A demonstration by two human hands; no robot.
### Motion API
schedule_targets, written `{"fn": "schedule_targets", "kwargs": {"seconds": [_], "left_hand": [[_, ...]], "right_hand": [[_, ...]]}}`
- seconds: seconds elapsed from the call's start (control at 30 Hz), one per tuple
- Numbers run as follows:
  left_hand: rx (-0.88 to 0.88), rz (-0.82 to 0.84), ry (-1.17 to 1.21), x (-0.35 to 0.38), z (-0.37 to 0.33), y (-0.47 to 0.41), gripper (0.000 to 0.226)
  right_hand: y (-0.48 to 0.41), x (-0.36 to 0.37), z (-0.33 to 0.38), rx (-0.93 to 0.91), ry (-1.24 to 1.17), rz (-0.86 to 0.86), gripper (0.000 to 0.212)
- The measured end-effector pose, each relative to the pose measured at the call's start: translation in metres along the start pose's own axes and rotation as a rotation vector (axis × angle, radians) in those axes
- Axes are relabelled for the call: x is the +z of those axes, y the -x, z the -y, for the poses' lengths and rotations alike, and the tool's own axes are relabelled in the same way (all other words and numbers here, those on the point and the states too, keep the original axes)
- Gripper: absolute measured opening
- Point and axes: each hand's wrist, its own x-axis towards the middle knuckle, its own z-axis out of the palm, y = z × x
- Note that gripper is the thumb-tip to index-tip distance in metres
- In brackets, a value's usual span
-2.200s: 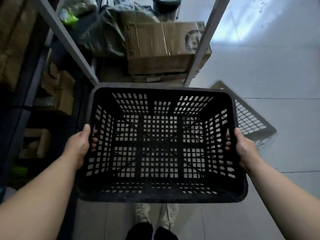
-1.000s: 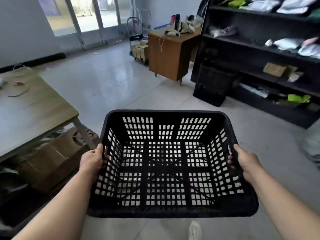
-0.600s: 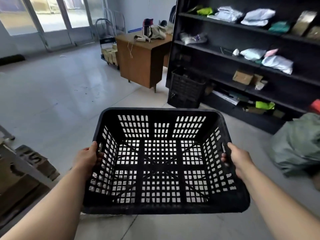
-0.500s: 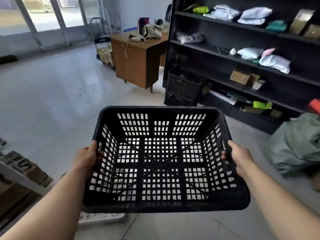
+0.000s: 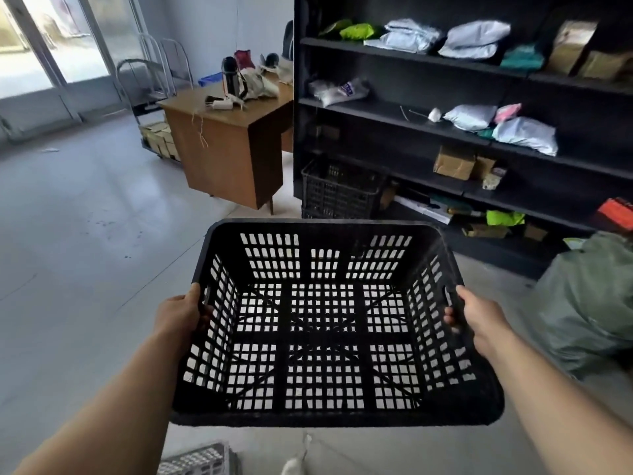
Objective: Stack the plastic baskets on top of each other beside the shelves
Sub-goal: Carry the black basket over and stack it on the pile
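I carry an empty black plastic basket (image 5: 329,419) level in front of me, above the floor. My left hand (image 5: 180,315) grips its left rim, thumb on top and fingers through the side slots. My right hand (image 5: 478,315) grips the right rim the same way. Ahead, a second black basket (image 5: 337,190) stands on the floor at the left end of the black shelves (image 5: 394,111), partly hidden behind the carried basket's far rim.
A wooden desk (image 5: 226,145) with clutter stands left of the shelves. A large grey-green bag (image 5: 589,303) lies on the floor at right. A light-coloured basket (image 5: 198,461) shows at the bottom edge near my feet. Grey tiled floor stretches to the left.
I turned away from the metal rack and cardboard boxes with the basket in both hands. The black shelves and the basket on the floor have come nearer and more central.
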Motion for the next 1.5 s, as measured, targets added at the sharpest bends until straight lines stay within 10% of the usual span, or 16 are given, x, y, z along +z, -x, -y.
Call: {"fn": "schedule_targets", "kwargs": {"seconds": [1.5], "left_hand": [[0.093, 0.187, -0.207, 0.452, -0.419, -0.657, 0.038]], "right_hand": [[-0.588, 0.363, 0.374, 0.144, -0.137, -0.262, 0.026]]}}
